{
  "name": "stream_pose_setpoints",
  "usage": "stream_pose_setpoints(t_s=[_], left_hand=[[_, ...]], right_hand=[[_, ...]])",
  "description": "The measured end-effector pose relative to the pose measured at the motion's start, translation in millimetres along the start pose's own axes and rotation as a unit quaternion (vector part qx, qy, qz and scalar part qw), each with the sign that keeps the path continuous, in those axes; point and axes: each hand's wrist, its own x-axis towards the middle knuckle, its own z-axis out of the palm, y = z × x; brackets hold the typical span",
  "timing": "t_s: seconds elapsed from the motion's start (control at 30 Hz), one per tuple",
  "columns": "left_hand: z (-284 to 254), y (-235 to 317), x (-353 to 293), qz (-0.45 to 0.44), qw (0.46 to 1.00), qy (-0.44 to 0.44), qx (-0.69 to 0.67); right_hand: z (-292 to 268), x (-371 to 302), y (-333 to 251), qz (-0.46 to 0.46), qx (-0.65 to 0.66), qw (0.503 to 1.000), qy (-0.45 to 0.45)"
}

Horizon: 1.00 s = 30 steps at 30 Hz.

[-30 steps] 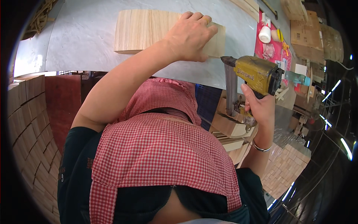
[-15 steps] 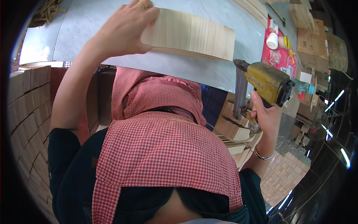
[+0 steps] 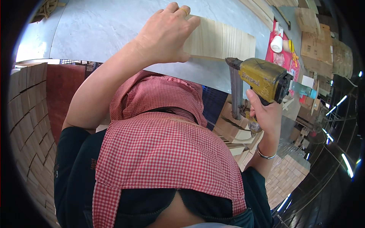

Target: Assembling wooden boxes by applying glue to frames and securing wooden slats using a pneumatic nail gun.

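Left grip (image 3: 166, 33) across wooden block (image 3: 224, 39) extending rightward, right grip (image 3: 267, 115) around nailer (image 3: 262, 78)

The board (image 3: 222, 39) is smooth, matt wood. The nail gun (image 3: 262, 78) looks like scuffed metal; the tabletop (image 3: 95, 28) is glossy.

Pale grey table (image 3: 95, 30), faint marbling, bright glare at its left end. Left of the table and below its top, I see a high stack of wooden blocks (image 3: 28, 110). Below the table's near edge: a reddish-brown panel (image 3: 65, 102). Off the table's right end, a brown cardboard box (image 3: 316, 53); farther out from the table, dark space crossed by glowing white strip lights (image 3: 347, 165).
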Motion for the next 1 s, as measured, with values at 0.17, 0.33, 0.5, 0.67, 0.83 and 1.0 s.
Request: stream_pose_setpoints(t_s=[0.17,0.33,0.5,0.67,0.83,1.0], left_hand=[[-11.0,5.4,3.5,-0.019,0.999,-0.038,-0.001],[9.3,-7.5,0.1,0.014,0.998,-0.012,0.059],[8.0,-13.4,-4.2,0.034,0.996,-0.005,-0.087],[4.6,-27.4,-18.5,0.035,0.975,0.002,-0.221],[-3.3,-45.8,-42.8,0.013,0.950,0.009,-0.312],[0.9,-40.6,-42.3,-0.011,0.949,0.030,-0.313]], right_hand=[[3.9,0.3,-2.3,0.021,0.007,1.000,-0.004],[9.1,-5.3,-2.4,0.094,0.017,0.995,0.017],[10.6,-6.2,-16.6,0.062,-0.065,0.996,0.013],[13.7,-6.9,-25.6,-0.002,-0.004,0.999,0.035],[26.7,-15.9,-43.0,-0.001,-0.070,0.997,-0.022],[50.9,-16.0,-44.6,-0.170,-0.043,0.980,-0.089]])
